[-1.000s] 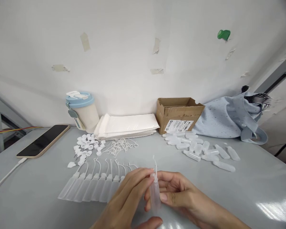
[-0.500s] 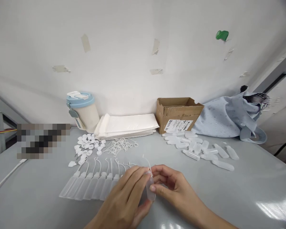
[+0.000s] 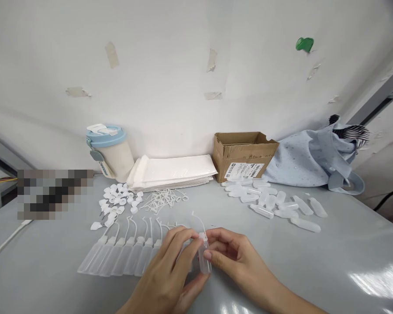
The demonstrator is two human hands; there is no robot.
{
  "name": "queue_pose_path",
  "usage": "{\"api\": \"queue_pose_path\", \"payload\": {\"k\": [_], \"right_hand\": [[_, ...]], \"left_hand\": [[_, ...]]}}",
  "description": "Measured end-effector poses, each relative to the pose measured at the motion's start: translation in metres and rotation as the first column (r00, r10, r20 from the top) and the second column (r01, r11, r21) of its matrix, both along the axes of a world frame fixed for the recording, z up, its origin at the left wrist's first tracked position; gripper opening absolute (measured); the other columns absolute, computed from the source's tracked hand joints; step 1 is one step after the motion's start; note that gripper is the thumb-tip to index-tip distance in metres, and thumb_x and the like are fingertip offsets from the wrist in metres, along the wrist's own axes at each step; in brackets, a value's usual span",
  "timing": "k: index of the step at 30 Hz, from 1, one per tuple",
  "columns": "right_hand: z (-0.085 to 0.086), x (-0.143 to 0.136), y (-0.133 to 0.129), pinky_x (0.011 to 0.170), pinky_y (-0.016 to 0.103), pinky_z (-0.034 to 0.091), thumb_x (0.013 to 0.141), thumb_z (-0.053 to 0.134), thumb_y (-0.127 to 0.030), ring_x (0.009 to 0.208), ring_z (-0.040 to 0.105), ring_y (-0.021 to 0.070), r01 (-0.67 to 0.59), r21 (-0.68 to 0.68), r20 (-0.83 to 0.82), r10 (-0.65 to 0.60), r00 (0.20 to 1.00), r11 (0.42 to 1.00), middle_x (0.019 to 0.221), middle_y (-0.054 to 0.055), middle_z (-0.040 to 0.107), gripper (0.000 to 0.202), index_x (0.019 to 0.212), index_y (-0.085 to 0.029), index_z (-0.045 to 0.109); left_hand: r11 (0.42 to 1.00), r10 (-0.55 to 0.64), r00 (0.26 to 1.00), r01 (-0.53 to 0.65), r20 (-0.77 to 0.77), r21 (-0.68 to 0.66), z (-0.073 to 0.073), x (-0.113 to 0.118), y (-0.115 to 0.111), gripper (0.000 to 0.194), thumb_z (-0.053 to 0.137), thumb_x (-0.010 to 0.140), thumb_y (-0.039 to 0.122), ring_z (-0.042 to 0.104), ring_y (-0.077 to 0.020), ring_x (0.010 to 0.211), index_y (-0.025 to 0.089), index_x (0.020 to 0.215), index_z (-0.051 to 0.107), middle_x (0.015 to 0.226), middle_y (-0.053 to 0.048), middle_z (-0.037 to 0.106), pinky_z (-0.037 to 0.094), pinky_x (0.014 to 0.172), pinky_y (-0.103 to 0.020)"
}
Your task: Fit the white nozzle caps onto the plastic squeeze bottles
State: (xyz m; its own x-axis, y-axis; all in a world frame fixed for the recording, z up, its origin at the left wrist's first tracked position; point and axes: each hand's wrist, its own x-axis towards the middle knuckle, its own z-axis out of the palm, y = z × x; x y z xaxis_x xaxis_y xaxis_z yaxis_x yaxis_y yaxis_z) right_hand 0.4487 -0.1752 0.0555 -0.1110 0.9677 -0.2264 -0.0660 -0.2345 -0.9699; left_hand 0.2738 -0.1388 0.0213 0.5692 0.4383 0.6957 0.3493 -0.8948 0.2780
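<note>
A small translucent squeeze bottle [image 3: 203,261] stands nearly upright between my hands, with a thin white strap [image 3: 199,222] rising from its neck. My left hand [image 3: 170,266] is closed on it, fingertips at the neck and thumb by the base. From the other side my right hand [image 3: 232,250] grips the body, its thumb across the front and its other fingers behind. Left of the hands lies a row of similar bottles [image 3: 118,259] with straps at their necks, partly covered by my left hand. Behind them are a pile of loose straps [image 3: 163,199] and several white caps [image 3: 113,216].
Several bottles without straps [image 3: 305,224] lie scattered at the right. Along the wall stand a cup with a blue lid [image 3: 118,152], a stack of white packets [image 3: 177,168], an open cardboard box [image 3: 224,155] and a light blue bag [image 3: 298,161]. A white cable [image 3: 6,244] runs at the left.
My left fingers have lifted slightly and spread around the bottle's neck, showing more of the bottle. Both hands keep hold of it. The view has shifted a little.
</note>
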Motion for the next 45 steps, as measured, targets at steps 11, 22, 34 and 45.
{"api": "queue_pose_path", "payload": {"k": [11, 22, 34, 45], "right_hand": [[-0.006, 0.000, 0.001, 0.069, 0.028, 0.045, 0.076, 0.069, -0.032, 0.070, 0.061, 0.0171, -0.052, 0.005, 0.001, 0.052, 0.999, 0.999, 0.071, 0.001, 0.065, 0.026, 0.096, -0.016, 0.069], [-0.011, -0.001, 0.001, 0.066, 0.028, 0.046, 0.080, 0.057, -0.022, 0.071, 0.059, 0.0172, -0.048, 0.028, 0.271, 0.039, 0.962, 0.998, 0.080, 0.003, 0.063, 0.023, 0.100, -0.015, 0.066], [-0.015, -0.003, -0.001, 0.063, 0.027, 0.047, 0.075, 0.058, -0.009, 0.075, 0.061, 0.0176, -0.116, 0.164, 0.470, 0.026, 0.882, 0.980, 0.086, 0.006, 0.066, 0.030, 0.104, -0.013, 0.063], [-0.016, -0.004, 0.001, 0.066, 0.028, 0.048, 0.074, 0.058, -0.009, 0.078, 0.063, 0.0185, -0.131, 0.158, 0.432, 0.051, 0.900, 0.979, 0.086, 0.006, 0.066, 0.031, 0.105, -0.013, 0.063]], "left_hand": [[0.980, 0.080, 0.992, -0.097, -0.099, -0.176, -0.002, -0.001, 0.000, 0.046, 0.059, 0.072, 0.016, 0.046, -0.0300, 0.109, 0.017, 0.117, 0.051, 0.108, -0.011, 0.056, 0.047, 0.089, -0.044], [0.953, 0.113, 0.965, -0.173, -0.237, -0.249, 0.009, 0.002, 0.003, 0.038, 0.060, 0.063, 0.013, 0.043, -0.0307, 0.105, 0.021, 0.100, 0.055, 0.106, -0.008, 0.056, 0.041, 0.087, -0.046], [0.924, 0.044, 0.913, -0.192, -0.405, -0.331, 0.024, 0.001, 0.012, 0.028, 0.058, 0.067, 0.018, 0.043, -0.0294, 0.105, 0.019, 0.094, 0.058, 0.106, -0.008, 0.056, 0.035, 0.089, -0.047], [0.912, 0.037, 0.887, -0.218, -0.460, -0.348, 0.026, 0.000, 0.008, 0.031, 0.056, 0.071, 0.022, 0.042, -0.0309, 0.108, 0.018, 0.102, 0.058, 0.110, -0.010, 0.056, 0.033, 0.090, -0.049]]}}
